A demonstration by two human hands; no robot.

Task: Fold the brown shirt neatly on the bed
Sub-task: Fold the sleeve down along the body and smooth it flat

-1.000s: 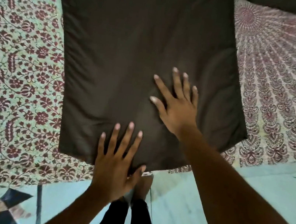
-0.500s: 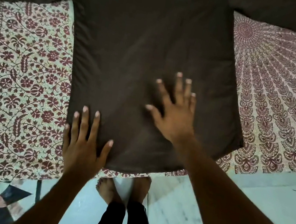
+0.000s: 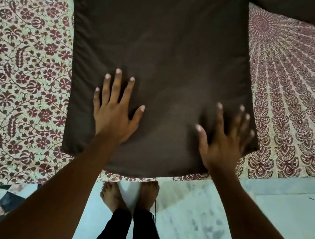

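Brown shirt (image 3: 163, 48) runs past the top edge; right hand (image 3: 225, 142) blurred.

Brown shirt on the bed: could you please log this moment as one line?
phase: pressing flat | brown shirt: spread on bed | left hand: open, on shirt | right hand: open, on shirt

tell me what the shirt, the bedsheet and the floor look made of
Shirt: smooth woven cloth, slight sheen, soft creases; fibre unclear. Bedsheet: thin cotton-like cloth, matte, floral print. Floor: likely polished marble or stone, pale veined slabs.
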